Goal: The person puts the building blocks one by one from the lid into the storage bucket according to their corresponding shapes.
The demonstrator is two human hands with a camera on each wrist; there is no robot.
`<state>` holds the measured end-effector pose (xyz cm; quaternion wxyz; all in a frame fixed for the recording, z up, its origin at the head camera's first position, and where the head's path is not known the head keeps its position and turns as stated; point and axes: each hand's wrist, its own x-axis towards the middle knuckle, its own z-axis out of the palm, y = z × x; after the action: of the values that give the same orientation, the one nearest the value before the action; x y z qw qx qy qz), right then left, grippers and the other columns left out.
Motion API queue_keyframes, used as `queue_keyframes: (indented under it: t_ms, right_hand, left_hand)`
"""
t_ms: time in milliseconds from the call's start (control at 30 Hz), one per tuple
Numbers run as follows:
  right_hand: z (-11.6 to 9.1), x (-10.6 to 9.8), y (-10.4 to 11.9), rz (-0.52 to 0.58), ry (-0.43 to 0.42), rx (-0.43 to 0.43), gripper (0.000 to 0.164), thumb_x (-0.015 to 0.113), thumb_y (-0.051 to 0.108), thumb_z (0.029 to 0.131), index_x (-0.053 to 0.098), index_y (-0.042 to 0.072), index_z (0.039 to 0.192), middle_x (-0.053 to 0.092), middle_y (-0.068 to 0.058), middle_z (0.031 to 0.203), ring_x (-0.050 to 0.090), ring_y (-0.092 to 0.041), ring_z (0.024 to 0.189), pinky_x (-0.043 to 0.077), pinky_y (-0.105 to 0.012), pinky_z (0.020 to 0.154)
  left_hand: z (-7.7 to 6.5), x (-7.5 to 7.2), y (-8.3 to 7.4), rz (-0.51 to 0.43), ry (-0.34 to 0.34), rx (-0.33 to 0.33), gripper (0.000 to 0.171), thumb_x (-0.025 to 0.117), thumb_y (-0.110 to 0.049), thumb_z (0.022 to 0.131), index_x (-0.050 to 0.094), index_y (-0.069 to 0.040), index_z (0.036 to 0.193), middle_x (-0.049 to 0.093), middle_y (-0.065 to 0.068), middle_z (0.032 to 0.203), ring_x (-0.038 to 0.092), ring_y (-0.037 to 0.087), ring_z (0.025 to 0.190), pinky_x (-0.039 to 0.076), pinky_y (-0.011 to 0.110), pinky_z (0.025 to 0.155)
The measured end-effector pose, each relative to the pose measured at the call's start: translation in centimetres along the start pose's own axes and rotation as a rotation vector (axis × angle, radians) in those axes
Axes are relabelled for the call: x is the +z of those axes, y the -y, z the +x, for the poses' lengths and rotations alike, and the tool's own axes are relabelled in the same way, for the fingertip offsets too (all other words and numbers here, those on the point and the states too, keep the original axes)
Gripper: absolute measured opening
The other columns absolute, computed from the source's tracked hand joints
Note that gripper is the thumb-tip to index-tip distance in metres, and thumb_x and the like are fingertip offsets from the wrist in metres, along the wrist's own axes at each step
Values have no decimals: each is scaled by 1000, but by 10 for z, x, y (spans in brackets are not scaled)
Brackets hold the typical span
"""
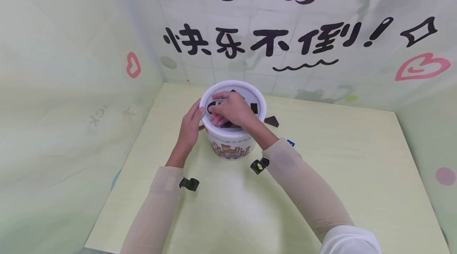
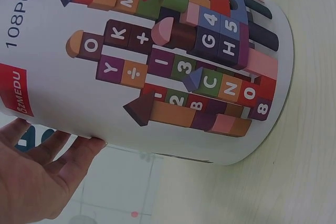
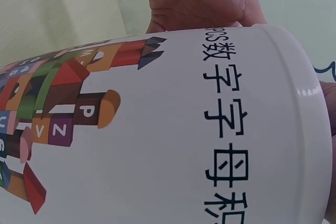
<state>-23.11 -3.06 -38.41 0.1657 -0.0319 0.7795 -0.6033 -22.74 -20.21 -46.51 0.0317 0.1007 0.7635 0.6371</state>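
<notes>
A white toy-block bucket (image 1: pixel 230 149) with printed blocks on its side stands upright on the table. Its recessed white lid (image 1: pixel 255 96) has dark cutouts of several shapes. My left hand (image 1: pixel 190 127) holds the bucket's left side, thumb at the rim and fingers against the wall; the left wrist view shows the fingertips of this hand (image 2: pixel 47 166) on the printed wall (image 2: pixel 63 98). Over the lid, my right hand (image 1: pixel 233 109) reaches in with bent fingers and covers part of the cutouts. I cannot tell whether it holds a block.
A dark angular block (image 1: pixel 272 121) lies right of the bucket. Farther right, a small blue piece (image 1: pixel 290 143) shows beside my right forearm. The pale table (image 1: pixel 342 158) meets fabric walls (image 1: pixel 228 67) at the back and both sides.
</notes>
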Motion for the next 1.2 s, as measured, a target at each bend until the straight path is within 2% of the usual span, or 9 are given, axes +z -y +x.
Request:
queue_keyframes:
  t_ms: [233, 433, 667, 933, 1200]
  right_hand:
    - [-3, -3, 1, -13, 2, -2, 47, 69, 13, 90, 54, 4, 134, 72, -13, 78, 70, -20, 60, 62, -44, 66]
    - [-4, -9, -2, 38, -16, -16, 45, 67, 13, 91, 54, 2, 133, 71, -15, 78, 69, -21, 60, 62, -45, 66]
    - [-9, -24, -3, 35, -52, -42, 45, 66, 14, 92, 54, 0, 133, 70, -15, 79, 69, -21, 61, 62, -38, 61]
    - [-16, -42, -6, 83, -101, -27, 44, 68, 13, 91, 56, 2, 131, 70, -16, 78, 69, -21, 61, 62, -43, 67]
    - [-25, -59, -8, 65, -161, 0, 45, 68, 15, 91, 56, 5, 133, 70, -14, 78, 69, -21, 61, 62, -37, 64]
  left_hand:
    - [-1, 0, -1, 5, 0, 5, 54, 40, -48, 101, 38, -26, 151, 48, 7, 146, 54, 29, 123, 56, 49, 89]
    - [0, 1, 1, 12, -2, 1, 54, 40, -48, 101, 39, -26, 150, 49, 7, 145, 56, 29, 121, 56, 50, 89]
    - [0, 1, 2, -2, -12, 0, 52, 42, -47, 101, 40, -27, 149, 50, 6, 145, 56, 28, 120, 56, 49, 89]
    - [0, 1, 2, 3, -21, 8, 53, 42, -49, 100, 41, -27, 149, 51, 9, 143, 57, 29, 118, 57, 49, 89]
    - [0, 1, 2, 6, -15, 11, 52, 42, -49, 101, 41, -30, 149, 51, 6, 143, 57, 29, 119, 56, 50, 89]
